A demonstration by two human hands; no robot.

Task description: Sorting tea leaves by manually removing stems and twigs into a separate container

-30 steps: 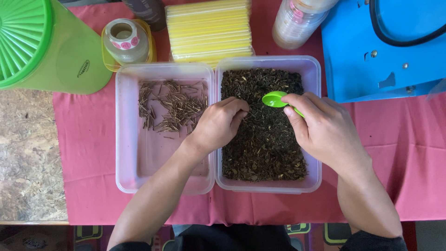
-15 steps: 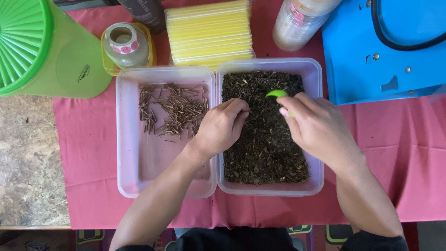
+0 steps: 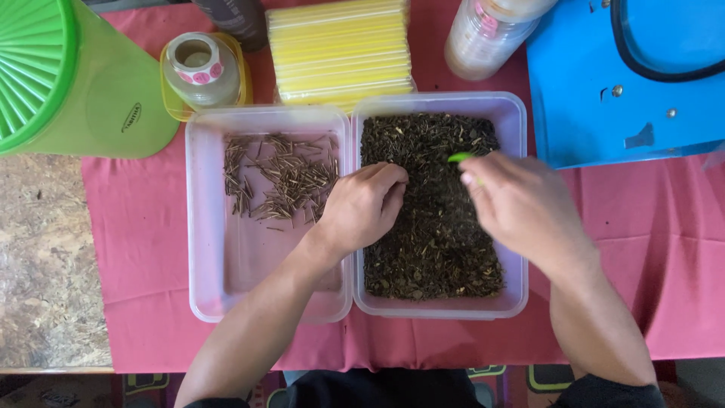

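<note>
Green spoon [image 3: 458, 157] had tipped edge-on since earlier, clamped in right hand [image 3: 521, 208] over right tub [image 3: 513, 106] of dark leaf. Left hand [image 3: 361, 205], fingers curled together, rested in the leaf.

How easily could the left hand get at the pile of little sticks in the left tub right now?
Probably easily: the left hand rests at the tubs' shared wall, the sticks lie just beside it, and the left tub is open.

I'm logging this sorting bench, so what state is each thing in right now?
left hand: fingers curled, resting in the dark mix
right hand: closed on the green spoon
right tub: open, full of dark mix
left tub: open, few pale sticks at the far end
green canister: lidded
sticker roll: partly used
</note>
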